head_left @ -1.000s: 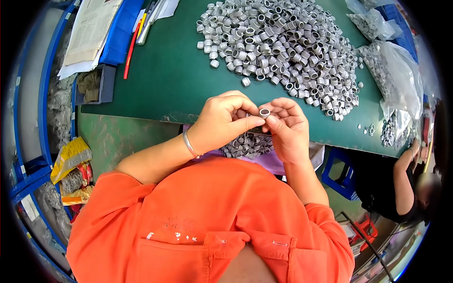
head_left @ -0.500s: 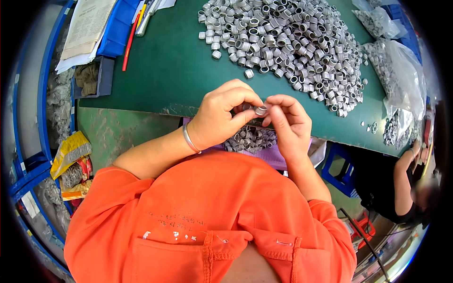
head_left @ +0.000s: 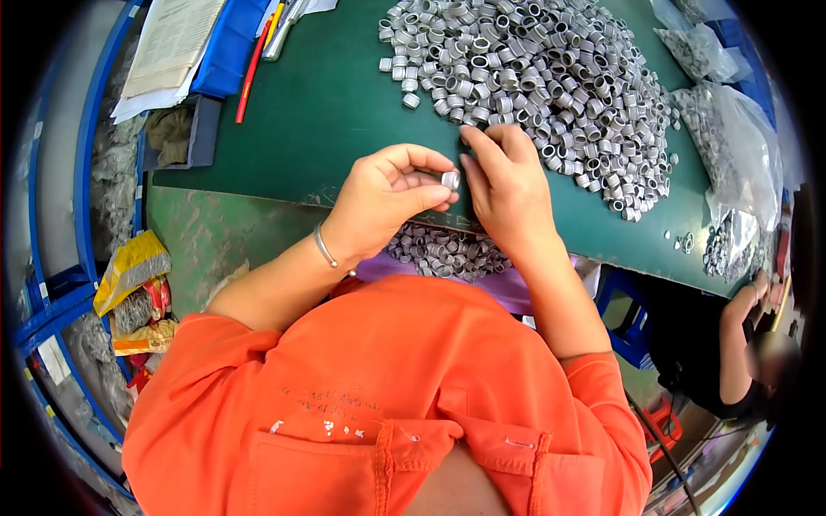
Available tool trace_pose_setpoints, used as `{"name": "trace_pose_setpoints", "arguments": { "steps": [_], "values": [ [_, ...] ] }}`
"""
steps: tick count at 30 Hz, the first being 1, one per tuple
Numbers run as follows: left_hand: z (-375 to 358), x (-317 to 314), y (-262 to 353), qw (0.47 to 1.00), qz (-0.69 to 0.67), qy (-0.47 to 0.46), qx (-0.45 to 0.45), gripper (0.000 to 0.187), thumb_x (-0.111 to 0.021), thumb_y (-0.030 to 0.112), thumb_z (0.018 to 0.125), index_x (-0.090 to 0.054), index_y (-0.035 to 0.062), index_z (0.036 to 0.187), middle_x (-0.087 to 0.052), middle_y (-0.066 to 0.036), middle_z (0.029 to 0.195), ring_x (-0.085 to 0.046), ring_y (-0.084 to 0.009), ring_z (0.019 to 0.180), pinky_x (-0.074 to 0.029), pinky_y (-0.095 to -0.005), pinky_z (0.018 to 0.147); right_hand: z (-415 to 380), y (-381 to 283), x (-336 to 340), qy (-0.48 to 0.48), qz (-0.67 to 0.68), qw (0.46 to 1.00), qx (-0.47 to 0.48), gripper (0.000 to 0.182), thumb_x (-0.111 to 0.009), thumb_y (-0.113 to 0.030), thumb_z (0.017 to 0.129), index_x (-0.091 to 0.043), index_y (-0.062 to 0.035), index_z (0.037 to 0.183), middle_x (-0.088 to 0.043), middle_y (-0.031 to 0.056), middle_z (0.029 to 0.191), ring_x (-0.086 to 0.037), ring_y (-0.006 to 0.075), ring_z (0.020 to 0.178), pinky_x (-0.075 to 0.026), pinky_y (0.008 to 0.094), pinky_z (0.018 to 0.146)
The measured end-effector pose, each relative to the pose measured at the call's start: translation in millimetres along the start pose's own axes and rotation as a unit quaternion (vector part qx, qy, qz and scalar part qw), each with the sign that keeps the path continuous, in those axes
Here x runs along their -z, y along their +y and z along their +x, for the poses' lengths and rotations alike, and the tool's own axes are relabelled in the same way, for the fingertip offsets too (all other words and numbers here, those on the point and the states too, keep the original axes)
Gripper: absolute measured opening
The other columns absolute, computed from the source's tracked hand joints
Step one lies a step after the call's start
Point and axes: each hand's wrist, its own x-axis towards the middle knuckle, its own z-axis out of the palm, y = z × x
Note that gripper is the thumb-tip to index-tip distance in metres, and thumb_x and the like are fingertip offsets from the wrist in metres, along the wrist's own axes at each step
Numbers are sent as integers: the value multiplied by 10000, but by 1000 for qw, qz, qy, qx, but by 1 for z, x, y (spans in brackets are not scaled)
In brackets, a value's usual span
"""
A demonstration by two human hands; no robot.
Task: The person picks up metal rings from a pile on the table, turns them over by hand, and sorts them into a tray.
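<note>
Between the thumb and fingers of my left hand (head_left: 391, 191) is a small metal ring (head_left: 450, 180), held just over the front edge of the green table (head_left: 284, 129). My right hand (head_left: 508, 185) is at the near edge of a large pile of grey metal rings (head_left: 551, 77). Its thumb and index finger are close together, and whatever lies between their tips is too small to make out. Below my hands, more grey metal pieces (head_left: 447, 251) lie in a purple container (head_left: 508, 291) at my lap.
Plastic bags of metal parts (head_left: 731, 146) lie at the right. A blue tray (head_left: 231, 52), papers (head_left: 176, 43) and a red pencil (head_left: 252, 77) are at the upper left. Another person (head_left: 705, 344) sits at the right near a blue stool (head_left: 626, 318).
My hands have moved apart. The left has shifted slightly left with a ring, and the right has gone up to the pile's edge. The whole view has shifted slightly.
</note>
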Motion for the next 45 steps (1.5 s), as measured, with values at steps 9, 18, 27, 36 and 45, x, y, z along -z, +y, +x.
{"name": "trace_pose_setpoints", "arguments": {
  "steps": [9, 18, 27, 36, 45],
  "values": [
    [0, 0, -3, 999, -38, -21, -18, 228, -590, -80, 803, -547, -37, 1023, -604, -98, 981, -597, -154, 875, -514, -270, 784, -23, 2, 9, -15, 203, 966, -159, 174, -646, 21, 755, -607, -22, 919, -577, 93, 892, -591, 205, 749, -483, 283, 655],
    [2, -5, 0, 999, -21, -33, 30, 161, -583, -3, 841, -564, -16, 1000, -606, -88, 970, -574, -103, 794, -484, -226, 695, -34, 5, 29, -36, 702, 598, -386, 141, -584, 21, 839, -602, 48, 977, -649, 146, 899, -628, 148, 717, -523, 234, 607],
    [1, -2, -6, 987, -139, -55, 52, 159, -504, 51, 903, -562, -21, 1032, -609, -125, 1026, -593, -117, 782, -507, -243, 707, -40, 3, 30, 0, 670, 649, -362, 118, -553, 78, 824, -617, 51, 921, -630, 149, 904, -634, 173, 737, -527, 233, 612],
    [3, 1, -7, 975, -194, -58, 89, 200, -483, 53, 913, -548, -39, 1077, -611, -111, 982, -621, -139, 805, -528, -247, 711, -47, -1, 39, -122, 314, 936, -104, 235, -564, 128, 677, -649, -24, 834, -623, 97, 881, -610, 192, 749, -497, 290, 655],
    [0, -6, -5, 978, -179, -28, 100, 166, -510, 74, 909, -556, -22, 1037, -616, -78, 931, -622, -132, 779, -529, -232, 675, 17, 28, 8, 67, -141, 987, 41, 338, -607, -13, 739, -615, -83, 1069, -553, 91, 1191, -504, 322, 1083, -405, 414, 889]
  ]
}}
